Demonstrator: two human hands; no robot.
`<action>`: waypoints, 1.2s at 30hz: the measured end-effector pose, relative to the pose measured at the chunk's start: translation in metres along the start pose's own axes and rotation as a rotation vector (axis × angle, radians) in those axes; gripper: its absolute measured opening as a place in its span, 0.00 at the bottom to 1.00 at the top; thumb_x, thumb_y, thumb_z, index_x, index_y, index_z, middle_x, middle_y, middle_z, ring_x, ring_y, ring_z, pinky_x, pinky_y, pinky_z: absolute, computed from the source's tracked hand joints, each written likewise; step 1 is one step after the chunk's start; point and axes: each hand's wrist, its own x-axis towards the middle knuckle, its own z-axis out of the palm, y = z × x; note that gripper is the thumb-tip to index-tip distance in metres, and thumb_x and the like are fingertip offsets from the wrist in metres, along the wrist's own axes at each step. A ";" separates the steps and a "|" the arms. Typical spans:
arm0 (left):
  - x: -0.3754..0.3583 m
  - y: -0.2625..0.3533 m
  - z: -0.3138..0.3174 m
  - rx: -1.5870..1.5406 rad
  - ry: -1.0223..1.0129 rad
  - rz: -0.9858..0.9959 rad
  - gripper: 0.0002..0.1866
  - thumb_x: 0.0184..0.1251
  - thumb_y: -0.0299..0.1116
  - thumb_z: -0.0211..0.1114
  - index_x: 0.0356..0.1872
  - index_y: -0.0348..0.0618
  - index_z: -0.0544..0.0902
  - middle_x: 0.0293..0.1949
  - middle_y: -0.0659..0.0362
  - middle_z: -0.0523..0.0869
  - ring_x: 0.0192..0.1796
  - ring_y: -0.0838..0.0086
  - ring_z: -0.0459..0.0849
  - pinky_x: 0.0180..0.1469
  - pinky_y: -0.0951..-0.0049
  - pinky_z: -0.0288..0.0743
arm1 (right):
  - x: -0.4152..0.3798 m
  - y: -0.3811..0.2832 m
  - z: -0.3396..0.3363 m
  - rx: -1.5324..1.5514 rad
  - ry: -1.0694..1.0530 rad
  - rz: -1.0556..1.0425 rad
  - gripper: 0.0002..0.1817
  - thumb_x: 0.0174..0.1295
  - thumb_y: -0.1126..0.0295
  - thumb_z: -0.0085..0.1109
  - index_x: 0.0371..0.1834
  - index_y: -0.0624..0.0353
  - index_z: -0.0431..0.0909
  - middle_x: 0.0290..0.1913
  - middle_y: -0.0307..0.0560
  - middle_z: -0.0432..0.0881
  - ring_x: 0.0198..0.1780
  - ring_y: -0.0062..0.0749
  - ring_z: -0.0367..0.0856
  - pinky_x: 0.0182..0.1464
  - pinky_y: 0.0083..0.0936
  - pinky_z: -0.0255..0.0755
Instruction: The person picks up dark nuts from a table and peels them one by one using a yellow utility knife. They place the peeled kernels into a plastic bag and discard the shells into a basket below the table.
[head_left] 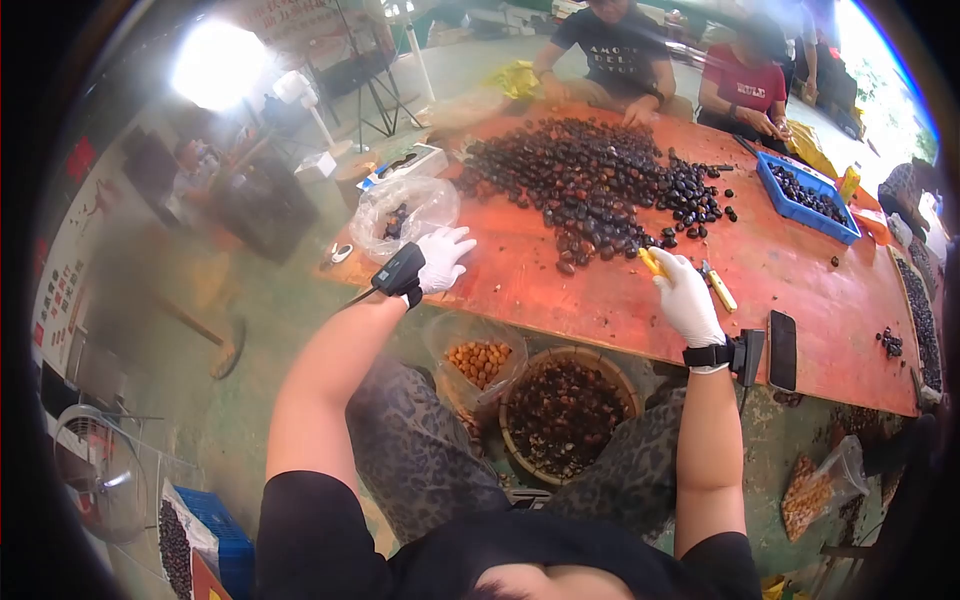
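My left hand [443, 260], in a white glove, rests at the table's left edge with fingers spread and nothing in it. Beside it lies a clear plastic bag [400, 205] with a few dark pieces inside. My right hand [685, 297], also gloved, holds a yellow-handled tool [651, 262] whose far end points at the dark nuts. The big pile of dark brown nuts [580, 180] spreads over the red table [620, 305]. Just right of my right hand lies another tool with a pale yellow handle [720, 290].
A black phone [782, 350] lies near the front edge. At the right stands a blue tray [815, 208] of dark nuts. Two people sit across the table. Below are a round basket [508, 440] of shells and a bag of peeled nuts [478, 362].
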 end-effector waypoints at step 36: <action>0.065 0.104 0.043 -1.196 -0.084 0.003 0.13 0.62 0.22 0.71 0.47 0.37 0.83 0.42 0.55 0.83 0.39 0.71 0.88 0.42 0.73 0.81 | 0.029 -0.080 0.066 -0.367 -0.520 -0.047 0.09 0.61 0.68 0.63 0.40 0.53 0.73 0.32 0.43 0.77 0.38 0.40 0.82 0.39 0.38 0.77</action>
